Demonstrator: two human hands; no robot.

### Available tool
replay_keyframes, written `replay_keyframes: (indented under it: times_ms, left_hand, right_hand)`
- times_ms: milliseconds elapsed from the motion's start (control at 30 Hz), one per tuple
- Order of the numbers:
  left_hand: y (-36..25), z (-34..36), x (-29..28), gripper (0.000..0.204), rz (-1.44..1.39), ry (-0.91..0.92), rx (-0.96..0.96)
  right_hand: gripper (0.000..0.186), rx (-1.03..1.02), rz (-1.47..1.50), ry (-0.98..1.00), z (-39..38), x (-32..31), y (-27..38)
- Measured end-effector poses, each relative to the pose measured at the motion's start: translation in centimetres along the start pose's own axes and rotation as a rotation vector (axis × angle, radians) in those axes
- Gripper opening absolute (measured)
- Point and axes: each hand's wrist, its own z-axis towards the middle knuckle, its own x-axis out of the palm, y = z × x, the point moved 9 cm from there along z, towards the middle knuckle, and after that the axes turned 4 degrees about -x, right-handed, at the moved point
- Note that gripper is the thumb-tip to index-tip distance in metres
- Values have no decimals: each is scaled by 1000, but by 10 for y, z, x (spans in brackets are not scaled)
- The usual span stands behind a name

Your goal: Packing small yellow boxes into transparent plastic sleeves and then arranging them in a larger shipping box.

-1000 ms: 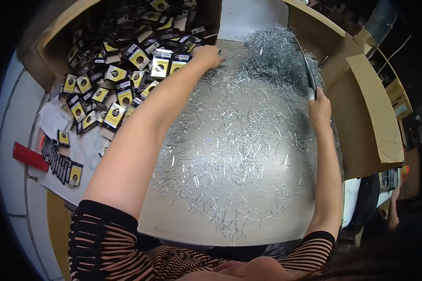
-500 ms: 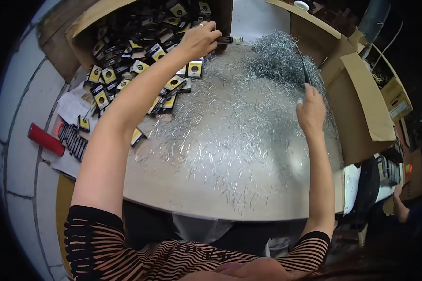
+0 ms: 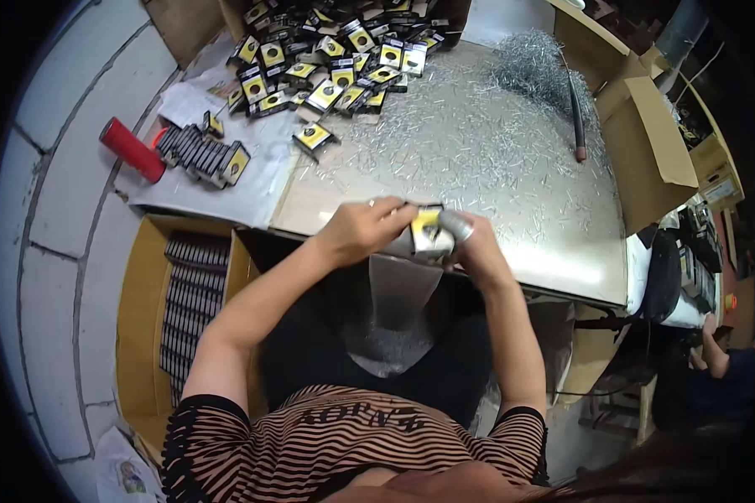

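Just above the table's near edge, both my hands are closed on a small black, yellow and white cardboard box (image 3: 428, 239). My left hand (image 3: 361, 232) grips its left side. My right hand (image 3: 484, 251) holds the right side, with a grey covering on the thumb lying across the box's face. Whether the box is open at the top I cannot tell. Farther back, many short shiny metal pins are scattered over the table (image 3: 344, 197), with a dense heap of pins (image 3: 528, 67) at the far right. A dark stick (image 3: 576, 117) with a reddish end leans by the heap.
Similar boxes (image 3: 340, 71) lie piled at the back left. A red cylinder (image 3: 132, 149) and a row of boxes (image 3: 197, 153) sit on white paper (image 3: 218, 201). An open carton (image 3: 134, 318) with stacked boxes stands lower left. Cardboard flaps (image 3: 646, 134) border the right; another person (image 3: 726, 360) sits beyond.
My left hand has come back from the box pile toward me with a box. My right hand has let go of the stick, come nearer and taken hold of the box too. The view has shifted.
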Motion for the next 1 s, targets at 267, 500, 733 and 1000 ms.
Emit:
replay_keyframes:
  times_ms: [267,500,733,1000]
  left_hand:
    - [-15,-139,38,35,-1469,-175,-1122]
    - [-8,-265,69,35,-1405,-277,-1550]
    - [-21,-300,184,33,-1057,384,-1390]
    - [-50,-252,181,37,-1457,347,-1426]
  right_hand:
    - [24,-412,-216,-86,-54,97,-24]
    - [31,-458,-705,-577,-95,-18,12]
    - [53,-497,-1007,-611,-10,-54,-7]
    - [33,-183,-411,-359,22,-19,-21]
